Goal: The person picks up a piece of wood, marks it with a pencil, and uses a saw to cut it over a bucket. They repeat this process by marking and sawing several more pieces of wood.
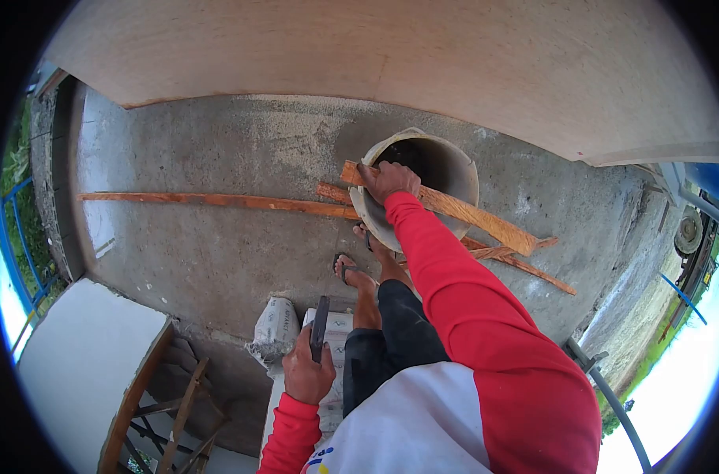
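Observation:
My right hand (392,182) grips a short wooden plank (478,219) near its left end. The plank lies slantwise across the mouth of a pale, hollow cylinder (461,175) with a rough rim. At the lower middle, my left hand (309,371) is closed around a dark, flat, bar-like tool (320,325) that points upward; its exact kind is unclear. Below the held plank, another wooden piece (333,192) pokes out beside the cylinder. A long, thin wooden strip (217,201) stretches left along the concrete floor.
Printed bags (277,320) stand beside my left hand. Thin wood pieces (525,268) lie right of the cylinder on the concrete floor (193,150). A broad wooden panel (391,47) spans the top. My sandaled foot (351,270) is near the cylinder. Timber framing (178,415) stands lower left.

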### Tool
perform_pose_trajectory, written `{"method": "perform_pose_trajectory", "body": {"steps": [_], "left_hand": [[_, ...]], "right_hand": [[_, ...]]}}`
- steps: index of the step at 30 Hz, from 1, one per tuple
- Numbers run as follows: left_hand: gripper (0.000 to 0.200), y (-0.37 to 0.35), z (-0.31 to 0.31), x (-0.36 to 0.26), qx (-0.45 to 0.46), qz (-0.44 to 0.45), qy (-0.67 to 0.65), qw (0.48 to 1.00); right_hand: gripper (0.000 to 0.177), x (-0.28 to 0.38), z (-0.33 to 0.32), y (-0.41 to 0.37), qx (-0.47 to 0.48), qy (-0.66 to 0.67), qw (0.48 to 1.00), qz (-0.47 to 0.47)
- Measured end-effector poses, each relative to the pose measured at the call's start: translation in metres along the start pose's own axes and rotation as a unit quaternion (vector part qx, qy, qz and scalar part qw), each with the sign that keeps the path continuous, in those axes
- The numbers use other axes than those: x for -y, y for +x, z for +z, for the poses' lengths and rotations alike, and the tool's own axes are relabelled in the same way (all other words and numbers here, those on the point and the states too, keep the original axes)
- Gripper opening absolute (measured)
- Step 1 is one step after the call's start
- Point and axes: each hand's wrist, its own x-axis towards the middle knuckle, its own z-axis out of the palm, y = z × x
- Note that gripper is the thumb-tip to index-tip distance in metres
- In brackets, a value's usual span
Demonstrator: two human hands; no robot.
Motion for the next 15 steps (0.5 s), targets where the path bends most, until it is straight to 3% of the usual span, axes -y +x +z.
{"method": "perform_pose_trajectory", "body": {"steps": [4, 6, 9, 13, 15], "left_hand": [[0.043, 0.032, 0.024, 0.012, -0.011, 0.008, 0.004, 1.000], [0.042, 0.100, 0.053, 0.013, -0.025, 0.020, -0.003, 0.999], [0.043, 0.122, 0.064, 0.004, -0.017, -0.005, -0.011, 1.000], [0.044, 0.012, 0.028, 0.022, -0.018, 0.001, -0.023, 1.000], [0.044, -0.015, 0.003, 0.012, 0.007, -0.045, -0.019, 0.999]], "right_hand": [[0.062, -0.003, 0.010, 0.004, -0.023, -0.004, 1.000, -0.011], [0.062, -0.003, 0.008, 0.001, 0.004, 0.003, 1.000, -0.007], [0.063, 0.000, 0.000, 0.005, 0.019, -0.001, 1.000, 0.001], [0.063, 0.002, 0.002, 0.003, 0.005, -0.010, 1.000, 0.010], [0.064, 0.002, 0.006, 0.004, -0.003, -0.015, 1.000, 0.005]]}}
